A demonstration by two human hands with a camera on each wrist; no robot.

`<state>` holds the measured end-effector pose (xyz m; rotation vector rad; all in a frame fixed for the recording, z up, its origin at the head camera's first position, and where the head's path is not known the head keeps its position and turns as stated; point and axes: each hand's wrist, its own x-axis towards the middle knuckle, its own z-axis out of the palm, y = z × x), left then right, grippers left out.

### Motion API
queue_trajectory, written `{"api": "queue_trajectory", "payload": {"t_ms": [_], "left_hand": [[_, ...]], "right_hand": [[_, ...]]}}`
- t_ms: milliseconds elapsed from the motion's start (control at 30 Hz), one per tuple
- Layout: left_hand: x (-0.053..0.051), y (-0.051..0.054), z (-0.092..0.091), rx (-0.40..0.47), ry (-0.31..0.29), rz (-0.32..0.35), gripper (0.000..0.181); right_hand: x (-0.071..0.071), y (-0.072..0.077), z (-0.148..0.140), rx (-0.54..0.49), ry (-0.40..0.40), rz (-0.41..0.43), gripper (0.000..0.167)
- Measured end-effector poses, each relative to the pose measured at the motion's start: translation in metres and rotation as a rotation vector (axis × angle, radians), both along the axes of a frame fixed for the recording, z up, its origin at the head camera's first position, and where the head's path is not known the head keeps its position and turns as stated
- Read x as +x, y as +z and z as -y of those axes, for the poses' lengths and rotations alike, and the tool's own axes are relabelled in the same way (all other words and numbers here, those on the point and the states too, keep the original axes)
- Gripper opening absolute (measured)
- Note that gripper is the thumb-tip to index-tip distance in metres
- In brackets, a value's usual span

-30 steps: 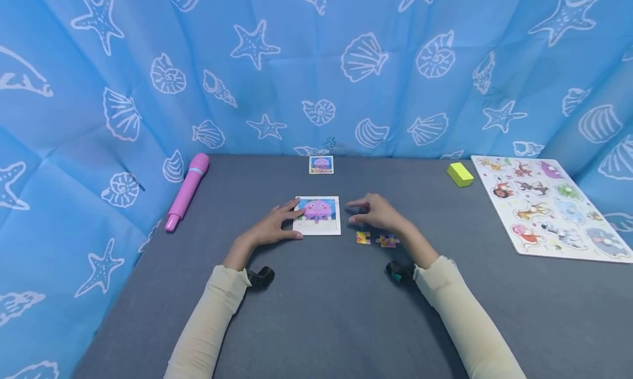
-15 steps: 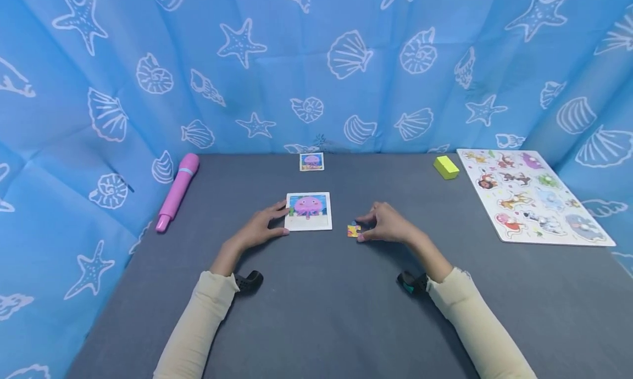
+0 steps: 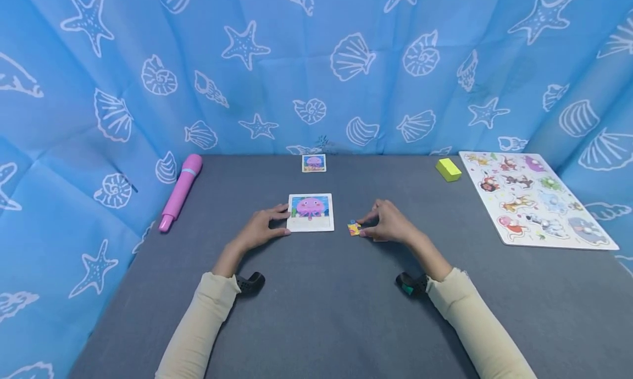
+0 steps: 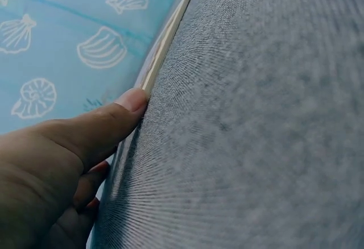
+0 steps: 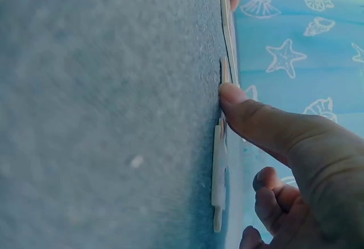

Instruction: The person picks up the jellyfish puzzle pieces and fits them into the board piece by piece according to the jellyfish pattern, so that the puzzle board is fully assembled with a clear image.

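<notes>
A small puzzle tray [image 3: 310,225] with a white border lies flat on the table; a pink jellyfish picture fills its upper part, and its lower part is bare. My left hand [image 3: 257,229] rests at the tray's left side, with the thumb [image 4: 134,99] touching the edge. To the right of the tray, my right hand [image 3: 389,223] pinches a yellow and blue puzzle piece [image 3: 353,228] between thumb and finger, low over the table. A second puzzle piece [image 5: 218,169] lies beneath that hand, mostly hidden in the head view.
A small jellyfish picture card [image 3: 314,163] lies behind the tray. Further left is a pink microphone-shaped toy [image 3: 182,191]. At the back right are a yellow block [image 3: 448,170] and a white animal puzzle board [image 3: 499,225]. A blue shell-patterned curtain [image 3: 277,82] hangs behind.
My right hand has come down onto the yellow puzzle piece, now pinched and slightly turned. The left hand has drawn its fingers off the picture to the tray's left edge. The head view shifted slightly.
</notes>
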<state>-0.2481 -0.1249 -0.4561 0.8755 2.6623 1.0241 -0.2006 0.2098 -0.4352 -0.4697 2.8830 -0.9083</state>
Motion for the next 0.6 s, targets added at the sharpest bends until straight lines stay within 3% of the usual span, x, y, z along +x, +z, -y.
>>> {"api": "queue_trajectory", "payload": {"t_ms": [433, 600], "left_hand": [[-0.002, -0.002, 0.003, 0.025, 0.001, 0.023, 0.051], [-0.002, -0.001, 0.003, 0.021, 0.005, 0.018, 0.053]], "right_hand": [[-0.011, -0.001, 0.003, -0.035, -0.036, 0.097, 0.025], [-0.020, 0.009, 0.020, -0.078, -0.045, 0.107, 0.026]]}}
